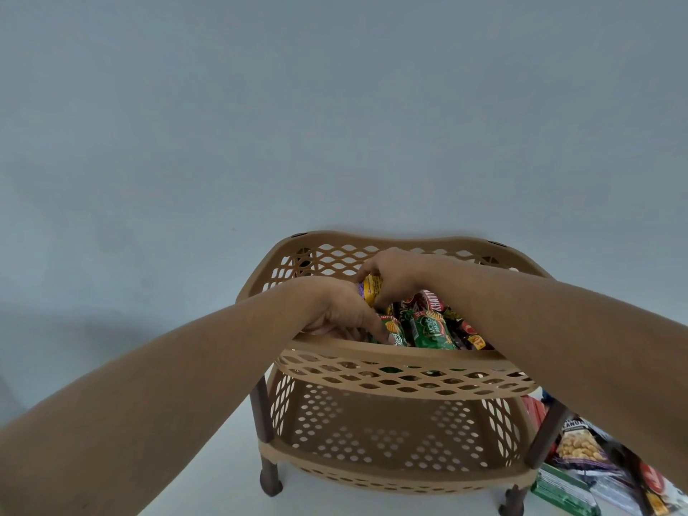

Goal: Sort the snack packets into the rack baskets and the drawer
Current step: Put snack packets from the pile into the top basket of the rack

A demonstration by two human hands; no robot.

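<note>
Wall point(260, 106): plain grey-blue, filling the upper view; floor point(208, 478): pale, beneath the rack.
Rack point(266, 422): tan perforated plastic on dark brown legs, two tiers, standing against the wall.
Top basket point(409, 353): lattice-walled, holding a crowd of snack packets lying side by side; lower basket point(372, 441): no packets seen in its visible part.
Loose packets point(610, 474): heaped on the floor to the right of the rack, a peanut packet point(580, 446) among them.
Left hand point(335, 310): inside the top basket, fingers bent down among the packets behind the front wall; whether it grips anything cannot be told.
Right hand point(394, 277): inside the top basket, fingers curled round the yellow packet point(370, 288).
Green packet point(432, 329): lying in the top basket, just beside both hands.
Yellow packet: held above the other packets, between the two hands.
</note>
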